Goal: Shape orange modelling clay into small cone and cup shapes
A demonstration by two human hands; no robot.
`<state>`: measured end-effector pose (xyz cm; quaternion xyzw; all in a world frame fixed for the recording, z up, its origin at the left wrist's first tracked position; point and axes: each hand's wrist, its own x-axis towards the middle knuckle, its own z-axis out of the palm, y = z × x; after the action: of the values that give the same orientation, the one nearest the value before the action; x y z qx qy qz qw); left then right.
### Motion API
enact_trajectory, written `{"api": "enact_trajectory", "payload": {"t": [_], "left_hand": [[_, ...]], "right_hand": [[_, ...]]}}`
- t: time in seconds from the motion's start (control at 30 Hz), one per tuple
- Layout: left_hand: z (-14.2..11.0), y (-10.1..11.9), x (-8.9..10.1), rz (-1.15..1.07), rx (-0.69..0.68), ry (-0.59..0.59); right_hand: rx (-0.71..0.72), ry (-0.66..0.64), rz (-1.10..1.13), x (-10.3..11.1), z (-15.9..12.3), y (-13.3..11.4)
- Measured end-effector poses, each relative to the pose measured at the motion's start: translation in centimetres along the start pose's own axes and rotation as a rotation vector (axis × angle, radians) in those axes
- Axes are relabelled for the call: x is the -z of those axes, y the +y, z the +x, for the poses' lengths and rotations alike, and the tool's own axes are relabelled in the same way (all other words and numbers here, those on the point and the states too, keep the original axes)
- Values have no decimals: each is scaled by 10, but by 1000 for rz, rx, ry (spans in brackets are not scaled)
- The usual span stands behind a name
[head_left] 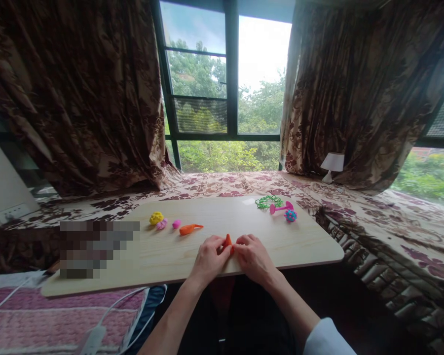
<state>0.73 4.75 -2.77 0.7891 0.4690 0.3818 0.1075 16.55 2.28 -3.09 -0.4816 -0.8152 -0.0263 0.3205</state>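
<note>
Close to the table's front edge, an orange piece of modelling clay [228,240] stands between my two hands, its tip pointing up. The fingers of my left hand [209,257] pinch it from the left. From the other side my right hand [254,257] presses its fingertips against it, low down. Farther left on the table lies a rounded orange clay shape [187,229] with a thin tail pointing right. Beside that sit a small bright pink lump [176,224], a pale pink lump [162,224] and a yellow lump [156,218].
Right of centre on the wooden table [222,212] are a coil of green cord [269,201], a pink toy with flat round ends [280,208] and a blue-pink knobbly ball [290,215]. A blurred patch covers the table's left part. A white lamp [332,163] stands by the curtain.
</note>
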Motion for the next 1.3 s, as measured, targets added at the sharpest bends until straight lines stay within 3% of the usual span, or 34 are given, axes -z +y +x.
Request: {"api": "enact_trajectory", "payload": {"t": [0.57,0.8,1.03,1.3], "left_hand": [[-3,0,6,31,-11,-13],[-9,0,13,37,-13,-19],[-11,5,16,16,26,5],[-13,6,18,27,19,-13]], "right_hand": [[-53,45,132,3,-1,-2],[-197,159,335,3,14,0],[-165,78,398,-2,33,-5],[-201,50,575,-13,31,1]]}}
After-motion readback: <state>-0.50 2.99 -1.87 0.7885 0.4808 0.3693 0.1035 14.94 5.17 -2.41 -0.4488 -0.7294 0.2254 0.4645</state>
